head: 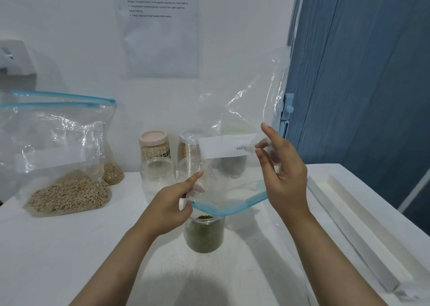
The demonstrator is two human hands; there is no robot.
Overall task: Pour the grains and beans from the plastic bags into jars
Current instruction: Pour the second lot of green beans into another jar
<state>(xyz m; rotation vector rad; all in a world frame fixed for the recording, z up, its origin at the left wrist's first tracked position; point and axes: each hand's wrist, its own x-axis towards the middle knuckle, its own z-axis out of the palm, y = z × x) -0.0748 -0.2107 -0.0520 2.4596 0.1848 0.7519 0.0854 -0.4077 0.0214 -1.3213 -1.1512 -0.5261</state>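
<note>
Leftmost, two zip bags of tan grain [67, 196] lean against the wall on the white table [69, 247], both with their blue zip strips across the top and apparently not yet emptied, so those pours look to be still ahead. Next along, at the back, a pink-lidded jar [154, 146] holds pale grain, and a clear empty jar [157, 177] stands just in front of it without a lid; further jars behind the held bag are too veiled by plastic to read. Toward the middle, the left hand [173, 204] pinches the left side of the emptied zip bag [235, 128] near its blue mouth, thumb and fingers closed on the film. That bag is upended, mouth down, directly over the jar of green mung beans [204, 233], which looks nearly full and has no lid on. No beans are visible in the bag, so this pour seems finished. The right hand [282, 173] pinches the bag's right side beside the white "Date:" label [226, 148], its other fingers loosely spread.
</note>
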